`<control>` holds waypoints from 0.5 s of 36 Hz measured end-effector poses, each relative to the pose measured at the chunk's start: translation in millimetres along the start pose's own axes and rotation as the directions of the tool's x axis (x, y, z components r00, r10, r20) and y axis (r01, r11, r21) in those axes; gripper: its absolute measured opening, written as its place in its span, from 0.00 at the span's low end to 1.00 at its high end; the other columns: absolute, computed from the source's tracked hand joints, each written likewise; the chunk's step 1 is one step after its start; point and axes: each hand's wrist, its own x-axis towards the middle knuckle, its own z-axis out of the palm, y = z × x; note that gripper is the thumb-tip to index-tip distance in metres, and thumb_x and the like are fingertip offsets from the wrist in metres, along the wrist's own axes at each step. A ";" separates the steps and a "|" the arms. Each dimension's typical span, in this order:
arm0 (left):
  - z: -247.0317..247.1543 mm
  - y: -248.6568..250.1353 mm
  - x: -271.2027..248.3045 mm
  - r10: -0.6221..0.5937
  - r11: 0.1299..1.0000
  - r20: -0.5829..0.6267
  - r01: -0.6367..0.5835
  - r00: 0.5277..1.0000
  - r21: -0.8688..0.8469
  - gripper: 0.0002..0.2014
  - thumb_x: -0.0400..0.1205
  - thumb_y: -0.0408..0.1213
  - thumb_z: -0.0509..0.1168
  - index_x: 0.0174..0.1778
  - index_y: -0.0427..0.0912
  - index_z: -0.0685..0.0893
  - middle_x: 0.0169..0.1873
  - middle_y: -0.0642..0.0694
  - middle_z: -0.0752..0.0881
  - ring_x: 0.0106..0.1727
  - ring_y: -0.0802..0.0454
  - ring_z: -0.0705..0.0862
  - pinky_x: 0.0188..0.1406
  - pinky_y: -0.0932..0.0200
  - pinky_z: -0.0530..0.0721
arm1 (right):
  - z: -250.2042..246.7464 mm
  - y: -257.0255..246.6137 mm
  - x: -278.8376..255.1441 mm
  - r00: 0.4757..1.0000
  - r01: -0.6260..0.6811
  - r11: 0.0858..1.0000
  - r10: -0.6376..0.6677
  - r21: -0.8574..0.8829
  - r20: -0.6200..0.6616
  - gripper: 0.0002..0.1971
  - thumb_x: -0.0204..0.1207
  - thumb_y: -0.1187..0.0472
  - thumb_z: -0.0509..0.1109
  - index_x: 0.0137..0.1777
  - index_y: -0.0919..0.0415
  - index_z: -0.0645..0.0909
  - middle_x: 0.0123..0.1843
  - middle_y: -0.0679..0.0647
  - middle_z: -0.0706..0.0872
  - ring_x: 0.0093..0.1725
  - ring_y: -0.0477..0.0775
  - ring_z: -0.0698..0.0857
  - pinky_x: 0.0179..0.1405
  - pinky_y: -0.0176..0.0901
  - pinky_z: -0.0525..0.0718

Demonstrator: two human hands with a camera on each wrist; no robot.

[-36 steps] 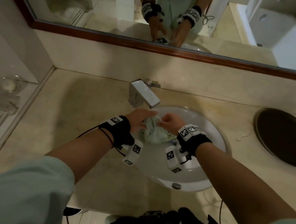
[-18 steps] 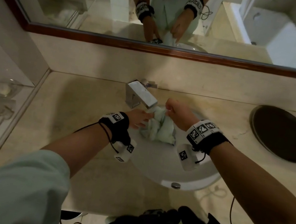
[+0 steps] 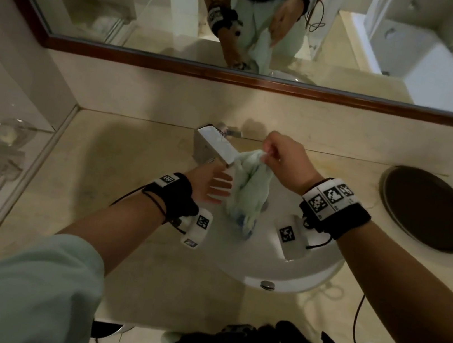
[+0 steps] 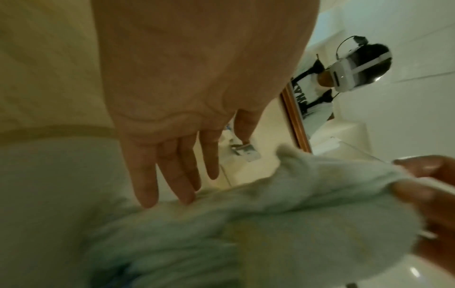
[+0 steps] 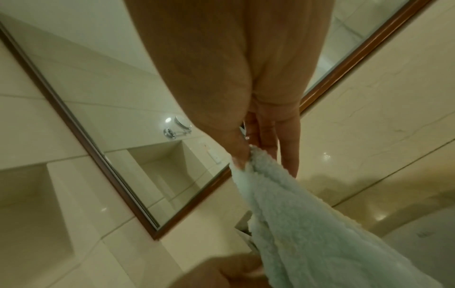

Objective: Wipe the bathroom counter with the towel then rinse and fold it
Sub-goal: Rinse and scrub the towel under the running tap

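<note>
2 hands over sink [image 3: 277, 278], right hand [image 3: 282, 162] pinching towel [image 3: 248, 192], left hand [image 3: 211, 185] spread

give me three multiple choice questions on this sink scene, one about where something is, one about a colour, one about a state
1. Where does the towel hang?
A. over the sink basin
B. on the dark round tray
C. on the glass shelf at the left

2. What colour is the towel?
A. dark red
B. pale mint green
C. black

3. How is the left hand?
A. fist wrapped around the faucet
B. fingers straight, beside the towel
C. pinching the towel's top corner

Answers:
1. A, the head view shows the towel dangling above the white basin, in front of the faucet.
2. B, the right wrist view shows pale green terry cloth.
3. B, the left wrist view shows its fingers extended; only the right hand pinches the towel's top edge.
</note>
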 end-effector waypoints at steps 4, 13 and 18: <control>-7.2 -13.6 6.7 0.110 0.912 -0.065 -0.075 0.992 0.404 0.21 0.83 0.41 0.64 0.72 0.49 0.73 0.70 0.46 0.75 0.63 0.47 0.79 0.63 0.48 0.75 | -11.6 -10.0 1.5 0.998 0.025 0.999 -0.022 0.048 -0.063 0.04 0.74 0.71 0.70 0.47 0.69 0.78 0.41 0.56 0.78 0.40 0.54 0.74 0.39 0.40 0.67; 28.2 -25.7 28.8 0.241 0.769 0.101 -0.253 0.965 0.587 0.66 0.53 0.54 0.84 0.83 0.50 0.51 0.79 0.51 0.65 0.78 0.53 0.66 0.78 0.50 0.67 | -14.8 -14.6 5.1 0.993 0.022 0.998 -0.015 0.063 -0.113 0.05 0.73 0.72 0.70 0.46 0.68 0.78 0.40 0.56 0.79 0.39 0.52 0.75 0.37 0.38 0.67; 41.1 -24.4 27.2 0.292 0.757 0.023 -0.246 0.956 0.606 0.25 0.85 0.35 0.63 0.77 0.35 0.66 0.72 0.38 0.74 0.70 0.46 0.74 0.58 0.61 0.76 | -6.9 3.5 -1.9 0.992 -0.068 0.996 0.074 0.060 -0.106 0.05 0.72 0.72 0.70 0.45 0.67 0.77 0.39 0.56 0.78 0.39 0.56 0.75 0.41 0.46 0.73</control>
